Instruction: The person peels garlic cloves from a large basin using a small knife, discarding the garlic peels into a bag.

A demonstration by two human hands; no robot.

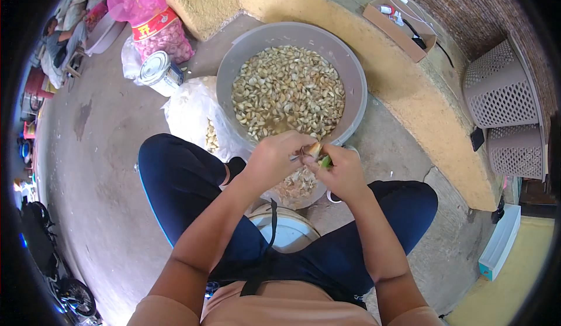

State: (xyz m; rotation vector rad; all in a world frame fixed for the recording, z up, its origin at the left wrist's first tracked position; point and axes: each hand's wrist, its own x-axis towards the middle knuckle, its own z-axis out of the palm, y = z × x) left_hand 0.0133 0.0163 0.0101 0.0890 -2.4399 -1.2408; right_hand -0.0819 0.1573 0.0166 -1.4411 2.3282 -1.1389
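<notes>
My left hand (274,157) is closed, its fingertips pinching a garlic clove (314,149) with brownish skin on it. My right hand (343,173) meets it from the other side, closed around a small green-handled knife (325,162); its blade is mostly hidden by the fingers. Both hands are over the near rim of a large grey basin (357,98). Many unpeeled garlic cloves (286,89) lie in brownish water in the basin. Below the hands, a container holds a heap of garlic peels (297,187).
A clear plastic bag (190,112) with peeled cloves stands left of the basin. Behind it are a lidded bucket (160,73) and pink net sacks of garlic (163,39). A low yellow ledge (403,92) bounds the right, bearing a cardboard box (403,28) and grey crates (502,89).
</notes>
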